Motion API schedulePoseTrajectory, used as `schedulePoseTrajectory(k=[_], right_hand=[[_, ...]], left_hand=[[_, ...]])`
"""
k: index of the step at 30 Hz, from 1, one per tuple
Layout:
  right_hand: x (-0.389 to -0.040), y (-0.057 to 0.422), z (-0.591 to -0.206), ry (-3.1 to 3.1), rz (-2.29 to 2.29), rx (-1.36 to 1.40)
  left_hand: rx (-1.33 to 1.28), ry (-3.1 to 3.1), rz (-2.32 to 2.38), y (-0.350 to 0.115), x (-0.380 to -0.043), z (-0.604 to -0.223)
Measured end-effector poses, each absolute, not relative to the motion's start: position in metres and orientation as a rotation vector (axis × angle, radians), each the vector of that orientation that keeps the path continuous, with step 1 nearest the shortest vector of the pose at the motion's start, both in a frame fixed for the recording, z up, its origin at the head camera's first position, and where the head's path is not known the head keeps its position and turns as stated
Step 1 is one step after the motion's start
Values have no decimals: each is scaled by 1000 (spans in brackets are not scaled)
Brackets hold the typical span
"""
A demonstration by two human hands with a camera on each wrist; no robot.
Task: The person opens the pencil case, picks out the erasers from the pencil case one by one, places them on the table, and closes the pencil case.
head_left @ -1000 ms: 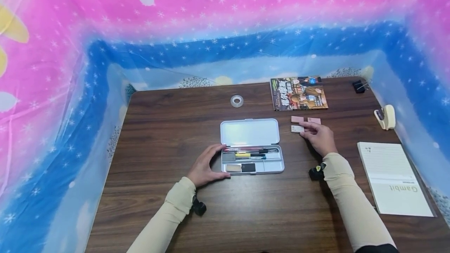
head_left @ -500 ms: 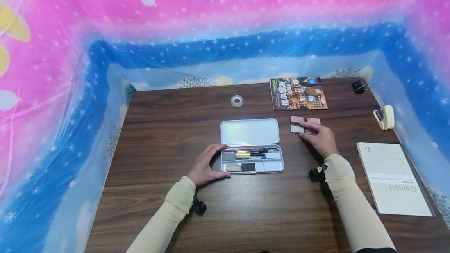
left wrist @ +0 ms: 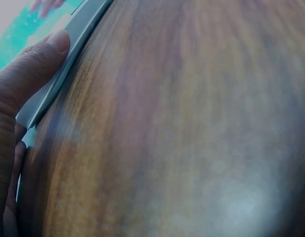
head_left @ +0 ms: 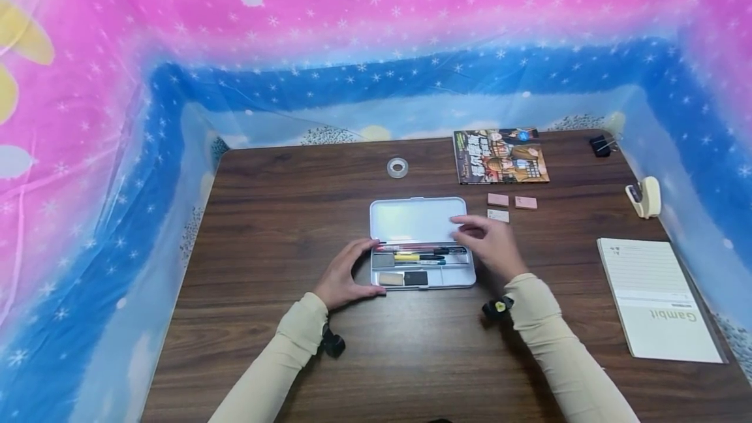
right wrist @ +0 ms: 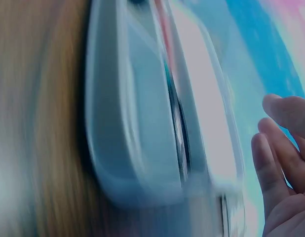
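Note:
A white pencil case (head_left: pixel 458 278) lies with its lid (head_left: pixel 417 220) raised. In it are several pens (head_left: pixel 418 258), a grey block (head_left: pixel 384 260), a beige block (head_left: pixel 391 279) and a black block (head_left: pixel 416 278). My left hand (head_left: pixel 343 279) holds the case's left end, the thumb (left wrist: pixel 56 42) at its front edge and fingers at the hinge side. Over the case's right end hovers my right hand (head_left: pixel 493 243), fingers loosely bent. The right wrist view shows nothing between those fingers (right wrist: pixel 265 158).
Two pink erasers (head_left: pixel 525 202) and a white one (head_left: pixel 498 215) lie right of the lid. Farther back are a tape roll (head_left: pixel 397 168) and a comic book (head_left: pixel 501 156). Along the right stand a binder clip (head_left: pixel 600 145), a stapler (head_left: pixel 646 197) and a notepad (head_left: pixel 660 299).
My right hand has left the erasers and moved leftward to the right end of the pencil case. My left hand stays on the case. The erasers lie where they were.

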State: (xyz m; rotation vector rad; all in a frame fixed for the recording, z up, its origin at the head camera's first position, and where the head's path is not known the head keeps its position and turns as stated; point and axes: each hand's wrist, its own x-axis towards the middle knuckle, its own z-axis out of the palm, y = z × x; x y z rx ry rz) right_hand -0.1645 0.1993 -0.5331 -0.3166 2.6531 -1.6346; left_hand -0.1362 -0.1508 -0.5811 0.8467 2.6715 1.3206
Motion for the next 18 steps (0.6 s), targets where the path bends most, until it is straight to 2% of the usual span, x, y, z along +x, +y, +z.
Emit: schedulePoseTrajectory(k=[8, 18], right_hand=[[-161, 124, -537, 2565, -1343, -818], [-166, 99, -551, 2555, -1227, -909]], left_hand=[[870, 2664, 1339, -152, -136, -582], [922, 2660, 1370, -152, -137, -584]])
